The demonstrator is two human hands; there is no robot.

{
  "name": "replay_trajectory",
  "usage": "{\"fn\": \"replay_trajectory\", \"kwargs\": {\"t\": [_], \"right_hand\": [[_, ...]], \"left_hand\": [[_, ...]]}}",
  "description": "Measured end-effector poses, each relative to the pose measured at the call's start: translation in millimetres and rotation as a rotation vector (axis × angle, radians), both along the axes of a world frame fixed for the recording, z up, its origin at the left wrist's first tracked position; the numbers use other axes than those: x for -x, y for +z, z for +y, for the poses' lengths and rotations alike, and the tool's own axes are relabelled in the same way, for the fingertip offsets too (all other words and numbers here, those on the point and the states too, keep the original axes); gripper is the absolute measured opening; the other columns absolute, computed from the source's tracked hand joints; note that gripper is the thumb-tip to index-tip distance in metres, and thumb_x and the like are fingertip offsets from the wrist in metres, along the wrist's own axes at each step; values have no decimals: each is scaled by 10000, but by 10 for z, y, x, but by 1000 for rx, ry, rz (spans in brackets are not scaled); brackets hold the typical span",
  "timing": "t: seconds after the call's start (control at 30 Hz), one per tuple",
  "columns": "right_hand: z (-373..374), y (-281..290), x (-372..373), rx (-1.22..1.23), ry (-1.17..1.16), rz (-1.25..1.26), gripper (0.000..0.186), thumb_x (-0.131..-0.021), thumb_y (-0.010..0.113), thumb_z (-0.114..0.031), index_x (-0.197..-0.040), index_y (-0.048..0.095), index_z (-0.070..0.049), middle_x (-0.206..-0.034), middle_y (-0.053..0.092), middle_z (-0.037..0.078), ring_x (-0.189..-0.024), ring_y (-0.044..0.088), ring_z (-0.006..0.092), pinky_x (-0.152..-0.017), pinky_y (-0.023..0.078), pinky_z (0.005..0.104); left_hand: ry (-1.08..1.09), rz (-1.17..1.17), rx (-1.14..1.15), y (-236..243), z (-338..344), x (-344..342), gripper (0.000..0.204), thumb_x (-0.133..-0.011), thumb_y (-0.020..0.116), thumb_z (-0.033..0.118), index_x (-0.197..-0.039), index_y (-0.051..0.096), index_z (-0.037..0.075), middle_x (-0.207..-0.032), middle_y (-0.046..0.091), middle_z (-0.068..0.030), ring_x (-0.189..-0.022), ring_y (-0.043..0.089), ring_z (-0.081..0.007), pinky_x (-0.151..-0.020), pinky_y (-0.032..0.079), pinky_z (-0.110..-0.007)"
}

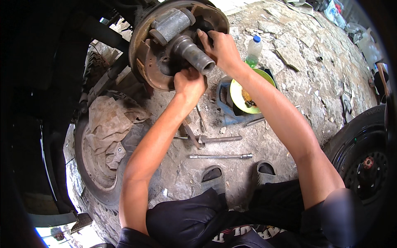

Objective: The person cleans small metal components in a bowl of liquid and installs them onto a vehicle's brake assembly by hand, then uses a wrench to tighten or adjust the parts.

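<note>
A rusty drum brake assembly (154, 68) hangs at the upper middle, with brake shoes along its rim. From its centre a bare metal spindle (193, 53) points toward me, and a grey cylindrical metal part (173, 25) sits above that. My left hand (190, 84) is closed in a fist just under the spindle's end, by the lower brake shoe; whatever its fingers hold is hidden. On the spindle's other side, my right hand (222, 48) reaches against the right part of the assembly. Its thumb and a finger stretch apart; the other fingers are partly hidden.
Below lie a hammer (219, 139) and a chrome bar (220, 156). A yellow-green bowl (236, 102) rests on a blue container (225, 118), beside a blue-capped bottle (254, 50). A cloth (109, 124) drapes over a wheel at left; another wheel (351, 142) stands right.
</note>
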State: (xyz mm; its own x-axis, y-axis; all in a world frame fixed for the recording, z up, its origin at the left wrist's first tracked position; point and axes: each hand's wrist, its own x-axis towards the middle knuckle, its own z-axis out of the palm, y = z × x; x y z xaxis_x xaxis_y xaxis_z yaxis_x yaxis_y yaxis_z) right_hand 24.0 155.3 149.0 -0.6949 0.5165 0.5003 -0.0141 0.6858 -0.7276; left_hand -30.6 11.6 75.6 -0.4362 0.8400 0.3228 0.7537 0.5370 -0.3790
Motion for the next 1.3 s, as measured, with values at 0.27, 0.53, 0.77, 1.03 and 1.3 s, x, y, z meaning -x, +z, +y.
{"fn": "replay_trajectory", "kwargs": {"t": [0.27, 0.53, 0.77, 1.03, 1.3], "right_hand": [[48, -128, 49, -126, 83, 70, 525, -960, 501, -412, -742, 639, 46, -729, 606, 299, -752, 598, 475, -644, 490, 509], [-4, -49, 86, 101, 42, -76, 538, -963, 488, -429, -740, 601, 47, -701, 600, 295, -768, 593, 480, -671, 490, 509], [17, 11, 66, 134, 98, -124, 564, -945, 509, -464, -748, 610, 55, -702, 600, 306, -775, 594, 480, -681, 496, 502], [83, -153, 108, -90, 57, 75, 598, -950, 493, -491, -760, 622, 61, -654, 573, 284, -707, 581, 476, -651, 474, 468], [54, -48, 166, 277, 44, -123, 639, -940, 490, -523, -785, 637, 80, -669, 597, 265, -651, 629, 397, -653, 476, 447]], "left_hand": [[10, -62, 59, 118, 21, -63, 195, -753, 666, 215, -885, 676, 72, -835, 646, -90, -738, 623, -228, -578, 478, -345], [48, -66, 154, 174, 5, -119, 186, -782, 637, 194, -930, 674, 88, -896, 645, -78, -777, 603, -217, -588, 464, -328], [54, -113, 86, 164, 24, -84, 231, -772, 651, 235, -928, 671, 66, -887, 652, -84, -771, 627, -230, -589, 488, -341], [23, -80, 93, 97, 15, -45, 290, -768, 653, 246, -978, 658, 47, -879, 654, -99, -754, 636, -242, -580, 493, -352], [-68, 63, -56, 63, -8, -19, 182, -765, 663, 294, -714, 615, 126, -713, 635, -103, -577, 601, -289, -499, 468, -408]]}}
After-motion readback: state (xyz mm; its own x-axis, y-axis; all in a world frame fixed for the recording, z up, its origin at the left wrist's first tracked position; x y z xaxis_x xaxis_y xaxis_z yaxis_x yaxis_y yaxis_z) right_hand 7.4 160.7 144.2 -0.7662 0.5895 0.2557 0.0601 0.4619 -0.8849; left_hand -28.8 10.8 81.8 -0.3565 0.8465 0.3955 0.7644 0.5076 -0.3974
